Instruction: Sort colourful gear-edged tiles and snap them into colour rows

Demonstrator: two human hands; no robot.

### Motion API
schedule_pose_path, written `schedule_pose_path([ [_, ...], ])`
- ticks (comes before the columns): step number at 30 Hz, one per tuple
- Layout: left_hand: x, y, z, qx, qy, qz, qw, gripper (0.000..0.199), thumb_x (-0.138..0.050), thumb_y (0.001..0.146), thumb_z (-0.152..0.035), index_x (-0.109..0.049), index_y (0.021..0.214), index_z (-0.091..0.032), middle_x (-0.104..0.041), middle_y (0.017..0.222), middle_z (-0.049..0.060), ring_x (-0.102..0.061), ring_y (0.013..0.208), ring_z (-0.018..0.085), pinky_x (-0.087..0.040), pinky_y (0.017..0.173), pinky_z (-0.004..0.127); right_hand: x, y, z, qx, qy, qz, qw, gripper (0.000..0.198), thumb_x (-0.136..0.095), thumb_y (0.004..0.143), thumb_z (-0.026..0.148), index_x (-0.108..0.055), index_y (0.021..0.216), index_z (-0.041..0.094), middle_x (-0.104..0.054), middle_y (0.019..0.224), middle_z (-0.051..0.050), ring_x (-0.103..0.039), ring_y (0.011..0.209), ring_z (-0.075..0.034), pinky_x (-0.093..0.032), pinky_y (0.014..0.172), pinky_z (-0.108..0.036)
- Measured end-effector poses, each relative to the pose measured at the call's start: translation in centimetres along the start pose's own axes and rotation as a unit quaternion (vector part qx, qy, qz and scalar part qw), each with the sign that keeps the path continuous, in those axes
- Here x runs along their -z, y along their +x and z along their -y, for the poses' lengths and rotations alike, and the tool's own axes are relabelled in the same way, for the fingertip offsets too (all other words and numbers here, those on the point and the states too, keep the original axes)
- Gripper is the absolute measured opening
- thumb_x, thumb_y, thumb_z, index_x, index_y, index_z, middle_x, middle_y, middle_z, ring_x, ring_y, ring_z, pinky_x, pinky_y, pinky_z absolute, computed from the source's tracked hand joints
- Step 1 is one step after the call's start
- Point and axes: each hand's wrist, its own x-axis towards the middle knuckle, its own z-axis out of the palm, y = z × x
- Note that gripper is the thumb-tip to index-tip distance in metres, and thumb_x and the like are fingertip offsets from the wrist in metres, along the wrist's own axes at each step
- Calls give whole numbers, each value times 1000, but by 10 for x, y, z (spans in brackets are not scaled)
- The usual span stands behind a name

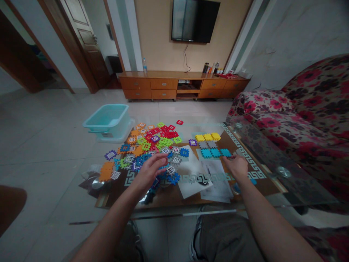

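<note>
My left hand point(153, 168) hovers over the near side of a heap of plastic interlocking tiles, fingers apart and nothing visible in them. Blue tiles point(173, 178) and a grey tile point(176, 160) lie close by it. At the right, my right hand point(237, 167) has its fingertips closed at the near right edge of a light-blue interlocking tile point(225, 152). That tile ends a row of light-blue tiles point(210, 153). Behind this row lie grey tiles point(207, 145), then yellow stacked tiles point(207, 137). A purple tile point(192, 142) lies left of the yellow ones.
Red tiles point(170, 134), green tiles point(165, 142) and orange tiles point(107, 171) spread across the glass table point(261, 183). Paper sheets point(191, 178) lie between my hands. A turquoise tub point(107, 123) stands beyond the far left corner. A floral sofa point(275, 109) borders the right.
</note>
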Motion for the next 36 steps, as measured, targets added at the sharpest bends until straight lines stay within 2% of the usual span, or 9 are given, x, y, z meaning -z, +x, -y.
schedule_pose_path([
  [13,-1,0,0,7,6,0,1000,43,-77,74,-48,-69,105,-20,-65,118,12,-58,117,29,-46,97,43,2,-2,3,-10,11,0,1000,49,-68,72,53,-72,92,9,-72,89,-20,-67,90,-34,-51,82,-41],
  [20,-2,-1,0,7,27,11,1000,42,-74,78,-49,-68,108,-20,-64,121,12,-57,120,30,-45,98,43,1,-2,4,-13,20,-10,1000,49,-68,71,53,-71,91,10,-72,88,-19,-67,89,-34,-51,83,-41],
  [36,-1,0,3,11,41,11,999,43,-75,76,-50,-68,108,-21,-65,118,13,-59,116,30,-46,96,44,2,-2,5,-26,41,-2,999,46,-67,71,54,-71,89,12,-72,86,-18,-68,86,-32,-51,82,-41],
])
